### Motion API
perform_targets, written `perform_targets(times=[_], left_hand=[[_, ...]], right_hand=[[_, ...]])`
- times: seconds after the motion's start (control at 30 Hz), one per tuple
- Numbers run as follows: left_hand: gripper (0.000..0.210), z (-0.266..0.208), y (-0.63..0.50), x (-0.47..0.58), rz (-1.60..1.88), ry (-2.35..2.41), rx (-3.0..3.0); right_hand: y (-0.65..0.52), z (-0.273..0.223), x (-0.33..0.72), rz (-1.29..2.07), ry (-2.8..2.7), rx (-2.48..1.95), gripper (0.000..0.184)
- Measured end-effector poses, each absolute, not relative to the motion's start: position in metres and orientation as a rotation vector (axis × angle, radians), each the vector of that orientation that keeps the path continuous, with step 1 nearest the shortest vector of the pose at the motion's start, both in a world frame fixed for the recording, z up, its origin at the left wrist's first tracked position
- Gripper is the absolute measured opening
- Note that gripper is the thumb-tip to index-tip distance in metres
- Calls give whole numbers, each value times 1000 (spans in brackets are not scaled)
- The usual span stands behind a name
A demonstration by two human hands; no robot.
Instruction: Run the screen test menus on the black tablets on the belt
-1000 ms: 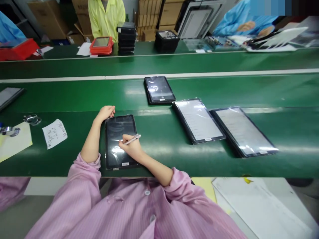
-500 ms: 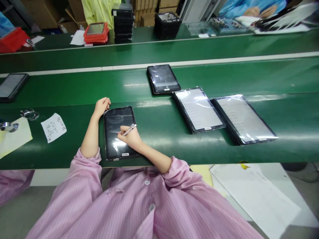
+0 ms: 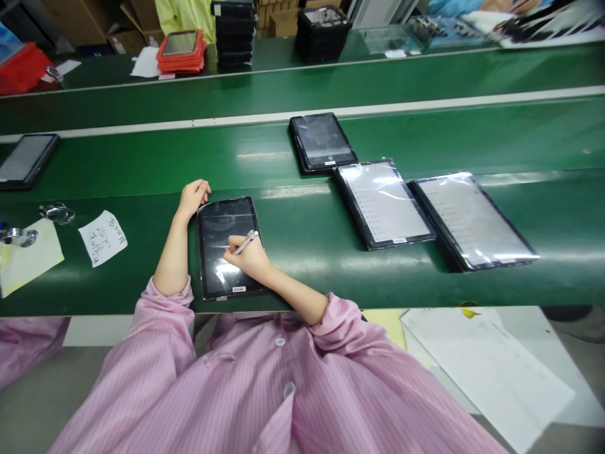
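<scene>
A dark tablet (image 3: pixel 229 217) in clear film lies on the green bench in front of me, with a small white label on its near edge. My right hand (image 3: pixel 248 257) is closed around a slim silver-white pen (image 3: pixel 246 242), its side over the screen. The pen's tip is hidden by the fingers. Beside the tablet's far left corner rests my left hand (image 3: pixel 195 197), fingers curled in and nothing visible in them. A handwritten white note (image 3: pixel 103 238) lies to the left.
Right of me lie a small tablet (image 3: pixel 325 142) and two larger ones with lit screens, a middle tablet (image 3: pixel 385 202) and a right tablet (image 3: pixel 477 221). Another tablet (image 3: pixel 28 161) is far left. Across the line stand black stacked cases (image 3: pixel 234 34) and a black bin (image 3: pixel 322 34).
My view has shifted slightly, so the scene sits a little higher and the right-hand tablets farther right. The pen's tilt differs slightly; both hands stay in place at the tablet.
</scene>
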State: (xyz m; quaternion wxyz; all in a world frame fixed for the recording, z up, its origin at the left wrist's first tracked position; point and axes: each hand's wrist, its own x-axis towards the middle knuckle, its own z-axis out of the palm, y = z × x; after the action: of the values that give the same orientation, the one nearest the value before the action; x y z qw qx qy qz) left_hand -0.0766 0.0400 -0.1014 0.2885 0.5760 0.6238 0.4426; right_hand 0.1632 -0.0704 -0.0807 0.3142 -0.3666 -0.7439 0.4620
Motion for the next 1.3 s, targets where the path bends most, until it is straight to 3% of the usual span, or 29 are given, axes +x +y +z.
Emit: perform_targets(times=[1.3], left_hand=[[39,-98,40,-74,1189,1671,1530]], right_hand=[[-69,-79,165,1218,-1964,-973,28]])
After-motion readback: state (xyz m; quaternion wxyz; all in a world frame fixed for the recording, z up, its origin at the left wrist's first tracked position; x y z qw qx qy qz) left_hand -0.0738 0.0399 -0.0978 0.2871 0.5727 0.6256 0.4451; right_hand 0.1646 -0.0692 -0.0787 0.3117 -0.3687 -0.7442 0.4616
